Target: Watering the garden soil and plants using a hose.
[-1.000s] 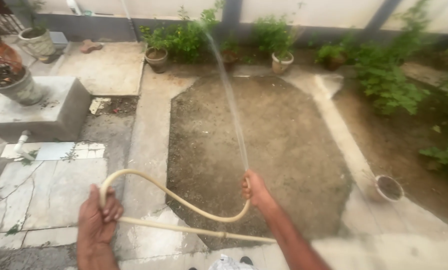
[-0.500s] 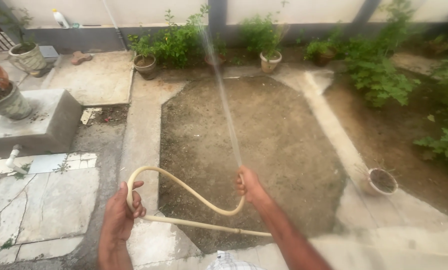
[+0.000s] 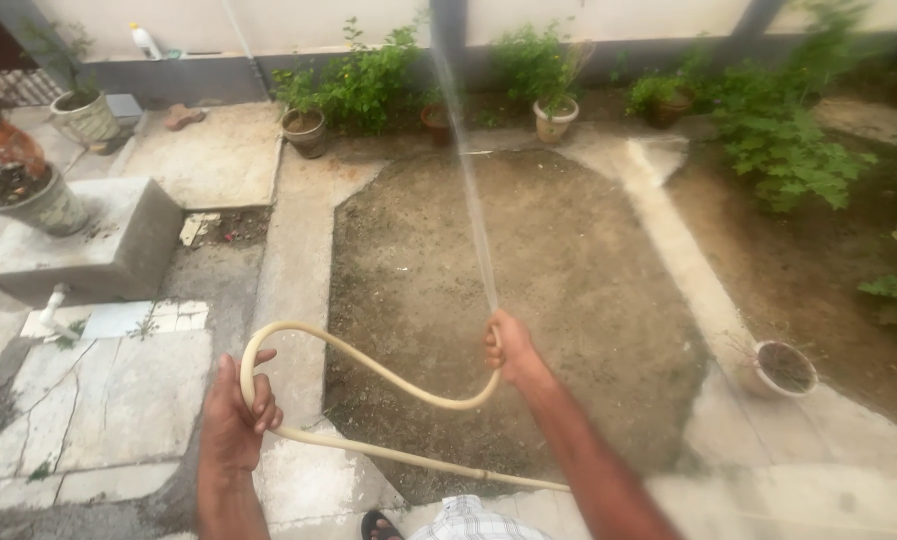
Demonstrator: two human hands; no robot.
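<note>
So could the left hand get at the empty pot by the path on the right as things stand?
Probably not. The left hand grips the hose on the near left, while the empty pot sits far right beyond the right hand. Nothing blocks it; it simply looks out of arm's reach.

Walled courtyard (image 3: 298,20), dirt patch (image 3: 528,290), potted plants (image 3: 553,120)

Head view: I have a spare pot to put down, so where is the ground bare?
Bare: the brown soil bed between the concrete paths, and the cracked paving slabs by the left hand. Crowded: the potted plants along the wall.
</note>
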